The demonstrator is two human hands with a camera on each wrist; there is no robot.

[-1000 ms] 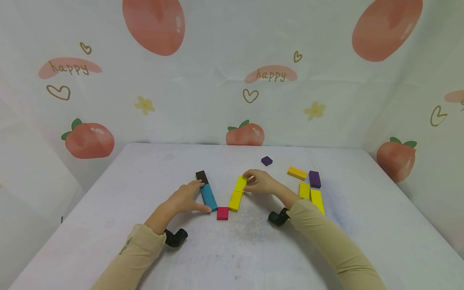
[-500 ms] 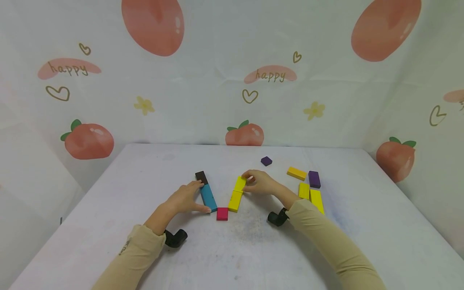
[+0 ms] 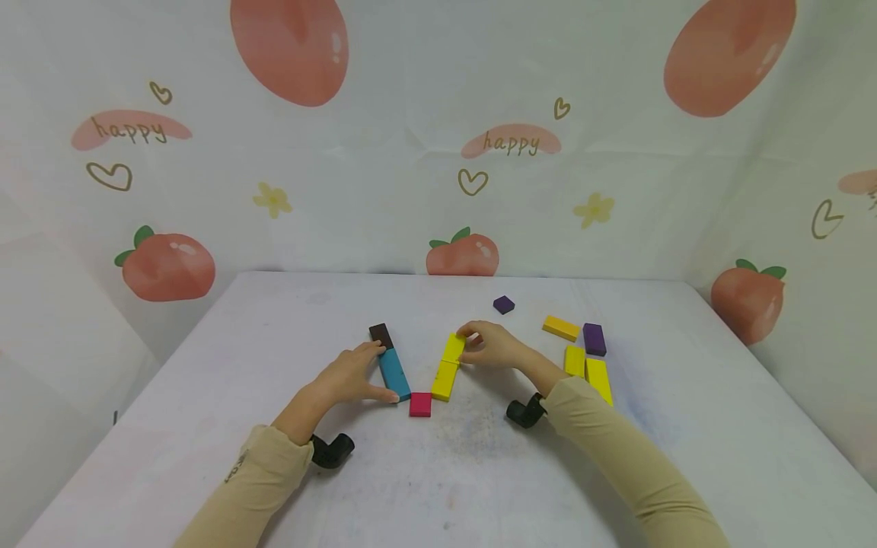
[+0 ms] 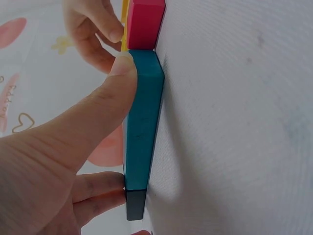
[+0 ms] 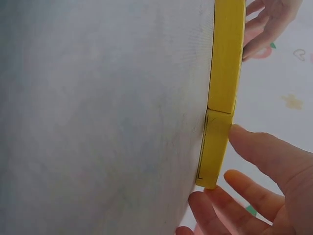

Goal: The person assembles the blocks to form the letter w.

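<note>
My left hand [image 3: 351, 373] lies over a long blue block [image 3: 394, 373], the thumb touching its near end. The fingers reach to where the blue block meets a dark block [image 3: 381, 335]; in the left wrist view this dark block [image 4: 135, 204] sits end to end with the blue one. A red square block [image 3: 421, 405] stands at the near tip. Two yellow blocks form the other slanting arm. My right hand [image 3: 495, 345] holds the farther yellow block [image 3: 454, 348] between thumb and fingers; the nearer yellow block [image 3: 444, 380] adjoins it. The blocks make a V shape.
To the right on the white table [image 3: 466, 479] lie an orange-yellow block [image 3: 561, 327], a purple block [image 3: 594, 339] and two yellow blocks [image 3: 599, 378]. A small purple block [image 3: 503, 304] lies farther back. A printed curtain [image 3: 384, 152] hangs behind the table.
</note>
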